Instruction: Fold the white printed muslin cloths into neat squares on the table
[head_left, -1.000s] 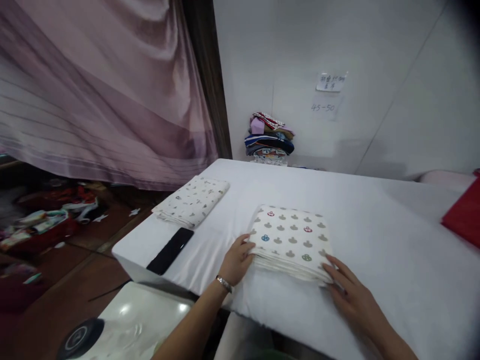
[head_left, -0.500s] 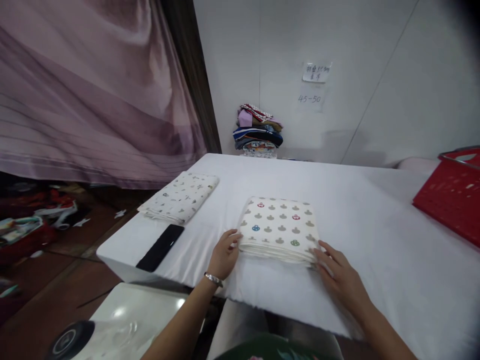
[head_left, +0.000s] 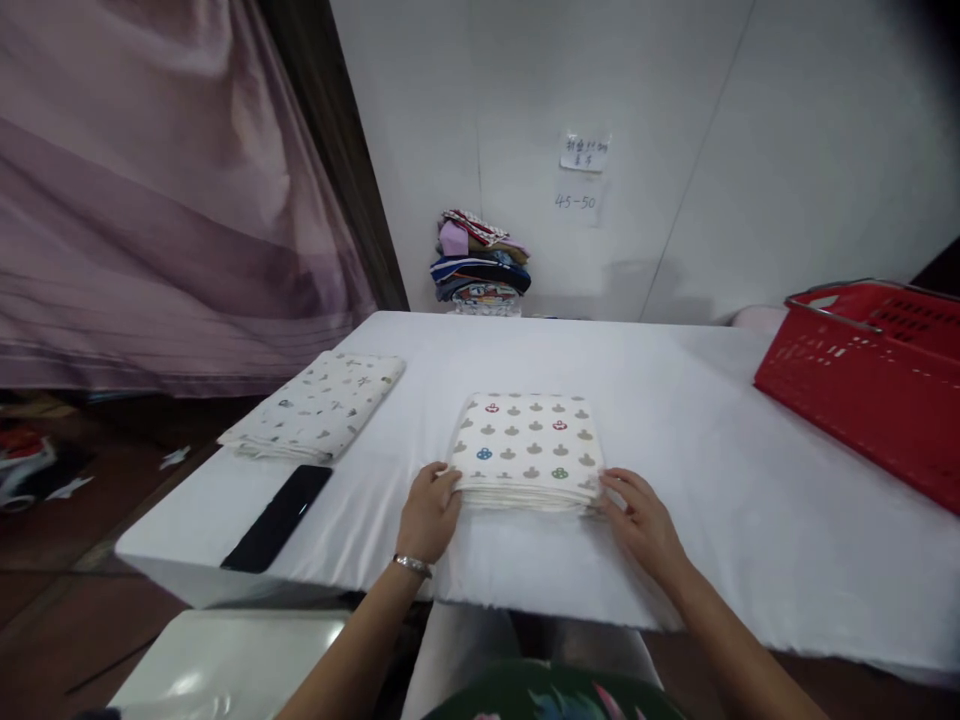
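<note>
The mushroom-print folded cloth (head_left: pixel 532 440) lies flat on the white-covered worktop (head_left: pixel 675 450), just below the middle of the frame. It is probably light, soft and limp, with nothing to break; the layers showing along its near edge might slide over each other, so a hold taking every layer at the 2 near corners seems best. The left hand (head_left: pixel 431 512) touches the near left corner and the right hand (head_left: pixel 641 522) the near right, fingers bent; whether they grip it firmly or only rest there, I cannot tell.

Counted: 2 folded cloths on the worktop, the second a small-print folded cloth (head_left: pixel 322 405) at the left of the frame; 1 black smartphone (head_left: pixel 277 518) just below that; 1 red shopping basket (head_left: pixel 862 380) at the right edge; 1 stack of folded fabrics (head_left: pixel 480 268) at upper middle, its pieces too merged to count; 2 handwritten notes (head_left: pixel 585 153) at upper right; 1 bracelet (head_left: pixel 412 566) on the left wrist. The mushroom-print cloth shows 4 coloured motifs: 2 red, 1 blue, 1 green.
</note>
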